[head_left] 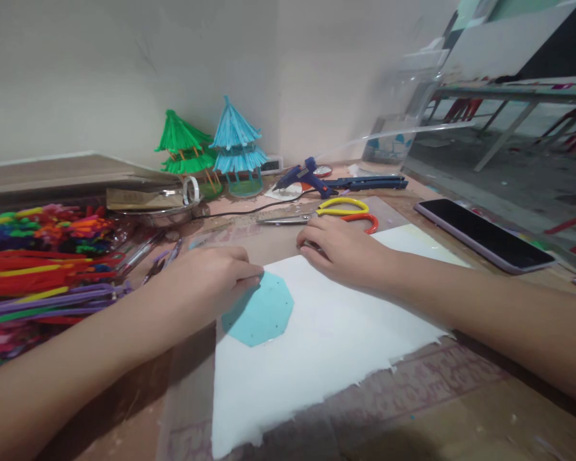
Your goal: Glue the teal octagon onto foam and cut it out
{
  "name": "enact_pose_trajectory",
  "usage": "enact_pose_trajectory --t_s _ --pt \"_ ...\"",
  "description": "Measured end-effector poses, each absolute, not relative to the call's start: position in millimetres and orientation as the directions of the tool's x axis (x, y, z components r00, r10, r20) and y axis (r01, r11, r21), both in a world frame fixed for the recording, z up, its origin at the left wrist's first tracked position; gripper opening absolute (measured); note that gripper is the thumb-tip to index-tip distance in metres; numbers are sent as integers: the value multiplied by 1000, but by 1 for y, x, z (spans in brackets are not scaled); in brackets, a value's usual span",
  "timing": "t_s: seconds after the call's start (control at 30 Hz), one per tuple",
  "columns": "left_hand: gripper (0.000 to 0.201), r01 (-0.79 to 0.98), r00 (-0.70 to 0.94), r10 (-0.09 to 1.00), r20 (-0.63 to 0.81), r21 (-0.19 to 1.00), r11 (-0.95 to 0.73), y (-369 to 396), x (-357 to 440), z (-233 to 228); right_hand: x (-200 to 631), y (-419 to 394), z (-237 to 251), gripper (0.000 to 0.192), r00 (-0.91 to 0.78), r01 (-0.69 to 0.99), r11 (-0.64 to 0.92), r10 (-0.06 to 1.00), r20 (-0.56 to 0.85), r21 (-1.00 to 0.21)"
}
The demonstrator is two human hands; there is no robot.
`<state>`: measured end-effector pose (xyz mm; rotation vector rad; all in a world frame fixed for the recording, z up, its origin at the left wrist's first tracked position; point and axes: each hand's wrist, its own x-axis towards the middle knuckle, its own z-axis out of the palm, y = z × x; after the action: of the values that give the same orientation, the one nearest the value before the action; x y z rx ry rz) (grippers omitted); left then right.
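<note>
Paper (340, 326), 1 white sheet, is laid on 1 table (125, 413), and 1 blue octagon (266, 314) is placed on its left part. The octagon's upper edge is touched by the left hand (228, 274), its fingers drawn narrowly together; whether it is pinched cannot be told. The right hand (335, 248) is rested at the paper's far edge, fingers curled, just beside 1 pair of scissors (324, 210); whether anything is held cannot be told. Near the wall (115, 70), 2 small towers, 1 green (185, 142) and 1 blue (236, 136), are stood beside 1 glue gun (302, 177); 1 phone (482, 234) is placed at the right
</note>
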<state>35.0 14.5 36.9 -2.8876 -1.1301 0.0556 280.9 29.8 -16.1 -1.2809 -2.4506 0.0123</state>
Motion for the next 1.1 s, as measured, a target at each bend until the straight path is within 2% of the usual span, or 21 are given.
enact_pose_trajectory --t_s 0.1,0.27,0.4,0.5,0.63,0.73,0.93,1.1 --pt "28 658 751 661 -3 -91 -748 15 34 28 281 29 -16 21 -509 793 580 799 320 -186" --pt "26 616 776 630 15 -232 -753 8 37 20 281 29 -17 21 -508 796 579 798 325 -178" --pt "28 738 661 750 9 -190 -648 12 34 30 281 29 -18 20 -507 792 583 794 336 -182" --pt "28 837 542 836 89 -152 -526 26 26 38 282 30 -19 20 -514 784 592 789 337 -188" --pt "20 914 406 895 186 -62 -401 41 20 47 282 31 -20 20 -525 772 607 776 350 -188" --pt "16 912 398 894 207 13 -409 41 21 53 280 31 -19 19 -520 774 606 775 360 -184" --pt "19 857 425 890 166 243 -455 42 17 59 276 29 -17 18 -516 765 601 787 337 -231" --pt "22 748 435 892 126 500 -436 47 11 57 275 29 -17 17 -519 768 604 782 344 -214"
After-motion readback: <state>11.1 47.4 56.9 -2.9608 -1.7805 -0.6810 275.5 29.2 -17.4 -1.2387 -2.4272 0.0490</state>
